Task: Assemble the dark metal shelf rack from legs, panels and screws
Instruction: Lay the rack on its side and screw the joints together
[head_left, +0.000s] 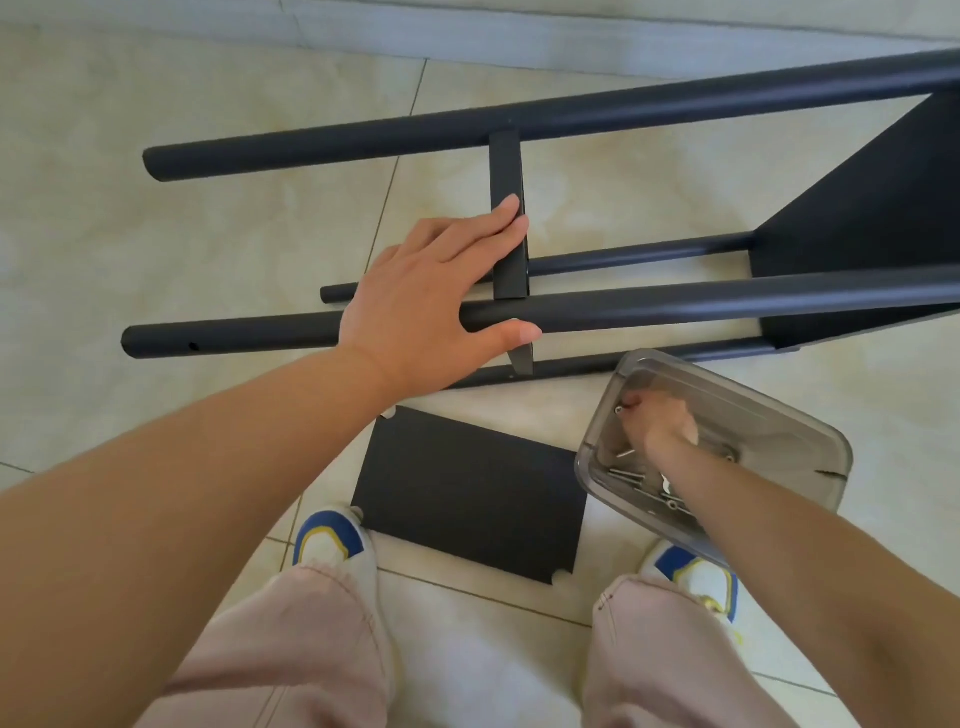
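**Left hand steadies the half-built rack while the right reaches for screws**

The left hand (436, 296) lies flat and spread on the rack (571, 208), which rests on its side on the tiled floor (156, 130). Its fingers reach onto the edge of a narrow middle panel (508, 218) standing between the legs, and the thumb presses against the near leg (675, 306). The fingers are straight, pressing rather than gripping.

The right hand (657, 428) is down inside a clear plastic tub (737, 415) of screws (631, 475), just beside the rack. Its fingers look curled, perhaps pinching a screw, but the tub wall blurs them and I cannot tell for certain.

The job looks partly done. Four dark legs are in place, an end panel (872, 208) joins them at the right, and the middle panel sits between them, though whether it is screwed fast cannot be seen. One loose panel (467, 493) lies flat on the floor between the person's shoes (332, 540), waiting to be fitted. An open screw hole (193, 346) shows near the free end of the near leg, so that end appears unfinished.

The rack's right end runs out of view, and the far legs are partly hidden behind the near ones.
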